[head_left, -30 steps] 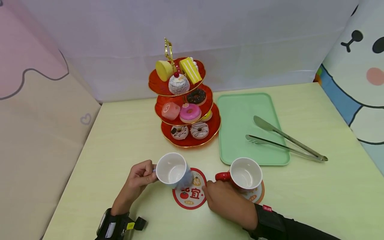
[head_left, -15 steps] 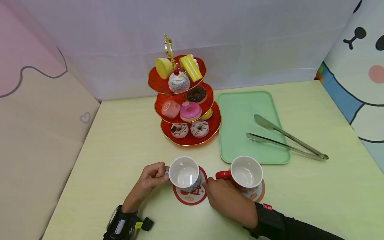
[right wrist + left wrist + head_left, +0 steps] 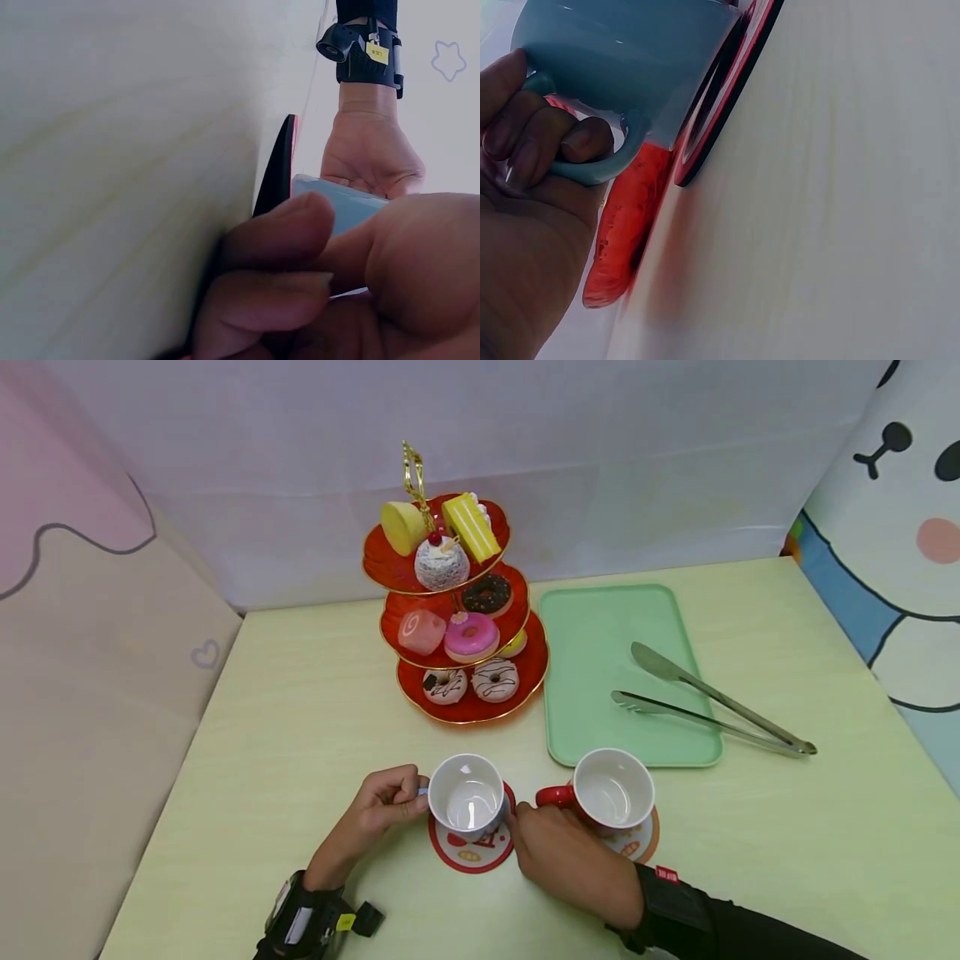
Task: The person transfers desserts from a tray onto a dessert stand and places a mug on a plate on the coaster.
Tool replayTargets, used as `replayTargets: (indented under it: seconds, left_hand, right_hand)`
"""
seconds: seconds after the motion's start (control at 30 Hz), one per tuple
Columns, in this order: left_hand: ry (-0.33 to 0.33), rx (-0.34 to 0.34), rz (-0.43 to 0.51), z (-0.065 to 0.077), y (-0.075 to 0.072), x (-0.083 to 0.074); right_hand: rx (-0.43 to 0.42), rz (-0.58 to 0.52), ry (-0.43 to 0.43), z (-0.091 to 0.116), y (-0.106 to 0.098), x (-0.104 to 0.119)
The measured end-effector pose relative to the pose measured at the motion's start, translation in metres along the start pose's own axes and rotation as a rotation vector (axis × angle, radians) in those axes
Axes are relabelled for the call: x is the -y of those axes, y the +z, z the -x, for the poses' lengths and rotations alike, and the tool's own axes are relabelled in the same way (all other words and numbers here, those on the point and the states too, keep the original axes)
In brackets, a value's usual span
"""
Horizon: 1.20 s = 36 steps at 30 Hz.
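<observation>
My left hand (image 3: 381, 806) grips the handle of a light blue mug (image 3: 622, 56), fingers curled through the loop. The mug stands upright over a round red-rimmed coaster (image 3: 468, 858), its base close against the coaster's top. The mug hides much of the printed face. My right hand (image 3: 573, 864) is at the coaster's right edge, its curled fingers (image 3: 262, 232) holding the rim. Just beyond that hand, a red mug (image 3: 613, 789) with a white inside sits on a second coaster (image 3: 637, 843), its handle pointing left above my knuckles.
A three-tier red stand (image 3: 468, 714) bearing toy donuts and cakes stands behind the blue mug. To its right lies a green tray (image 3: 585, 627). Metal tongs (image 3: 742, 718) rest across the tray and past its right edge.
My left hand has carried the blue mug to the right, over the red-rimmed coaster, with most of the movement in the first half second. My right hand and the red mug stay put.
</observation>
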State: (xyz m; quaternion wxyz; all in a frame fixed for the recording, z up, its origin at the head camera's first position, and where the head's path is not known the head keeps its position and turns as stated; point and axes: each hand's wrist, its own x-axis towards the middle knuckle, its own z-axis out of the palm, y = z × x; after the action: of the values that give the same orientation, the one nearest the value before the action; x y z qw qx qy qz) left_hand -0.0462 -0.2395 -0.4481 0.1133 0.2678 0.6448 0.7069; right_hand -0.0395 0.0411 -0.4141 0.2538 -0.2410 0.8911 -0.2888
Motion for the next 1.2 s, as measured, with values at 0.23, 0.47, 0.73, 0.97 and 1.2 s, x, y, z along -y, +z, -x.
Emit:
replayTargets:
  seconds: [0.23, 0.47, 0.73, 0.97, 1.2]
  left_hand:
    - [-0.033, 0.043, -0.036, -0.002, -0.006, -0.003]
    - [-0.119, 0.045, -0.053, 0.002, -0.010, -0.005]
    - [-0.118, 0.085, -0.043, 0.003, -0.015, -0.006]
    - [-0.128, 0.094, -0.018, 0.003, -0.016, -0.006]
    - [-0.162, 0.100, -0.017, 0.003, -0.017, -0.007]
  right_hand:
    - [-0.001, -0.007, -0.025, 0.000, 0.000, -0.001]
    - [0.004, 0.000, -0.032, 0.001, -0.003, -0.002]
    - [0.037, 0.002, 0.012, 0.000, -0.005, 0.001]
    - [0.052, 0.010, 0.047, -0.001, -0.004, 0.003]
    - [0.063, 0.021, 0.048, 0.000, -0.006, 0.003]
